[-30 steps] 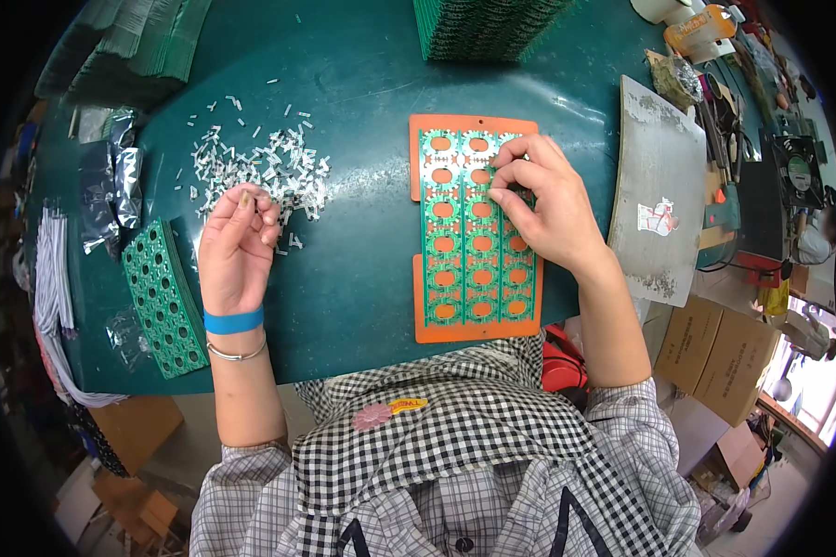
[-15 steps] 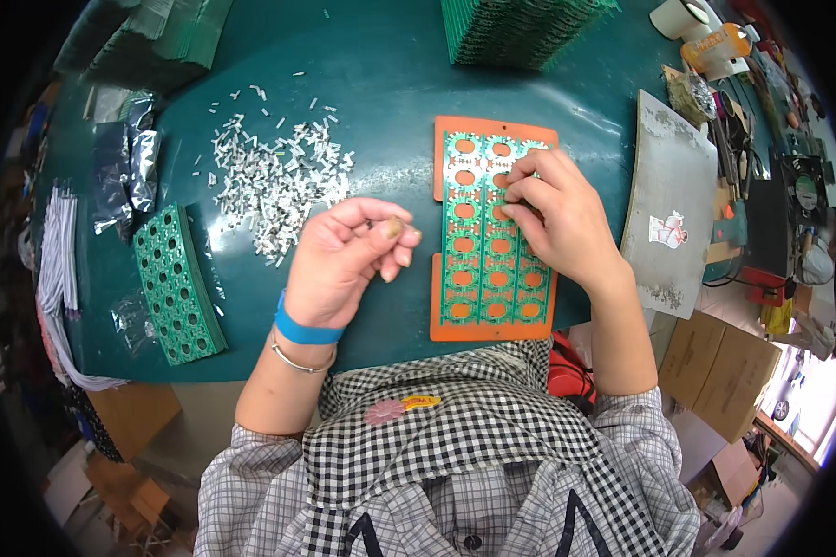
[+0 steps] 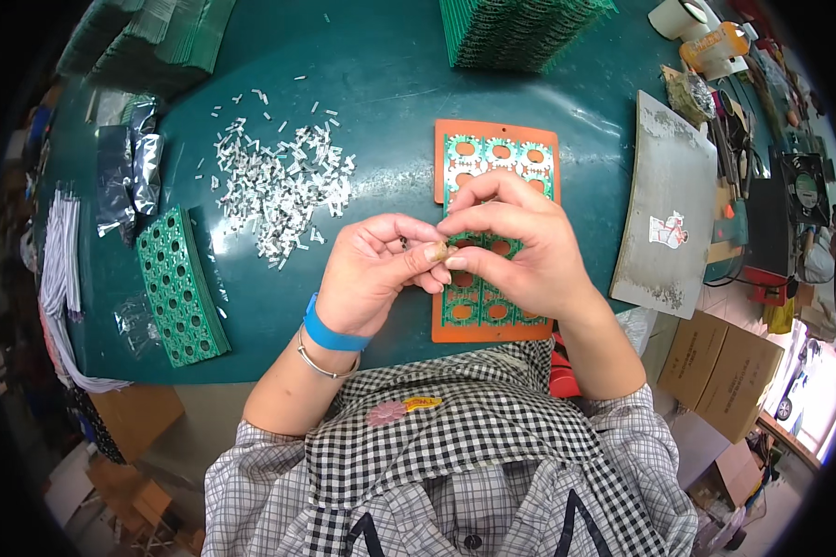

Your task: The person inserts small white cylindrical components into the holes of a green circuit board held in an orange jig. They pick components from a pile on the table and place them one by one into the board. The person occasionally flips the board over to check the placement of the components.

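Note:
My left hand (image 3: pixel 376 265) and my right hand (image 3: pixel 522 249) meet fingertip to fingertip over the left edge of a green circuit board panel (image 3: pixel 499 151). Both are closed in a pinch; whatever lies between the fingers is too small and covered to make out. The panel, with its rows of oval holes, lies on an orange holder plate (image 3: pixel 492 332). My hands hide its middle rows. Left of my hands spreads a loose heap of small white parts (image 3: pixel 283 190).
A stack of green panels (image 3: pixel 181 288) lies at the left, beside white cable bundles (image 3: pixel 60 251) and silvery bags (image 3: pixel 146 167). More panel stacks (image 3: pixel 520 32) stand at the back. To the right are a worn grey plate (image 3: pixel 664 209), an orange bottle (image 3: pixel 715 45) and cardboard boxes (image 3: pixel 720 371).
My right hand has moved left and down from the panel's upper right part to meet my left hand. My left hand has shifted slightly right and down.

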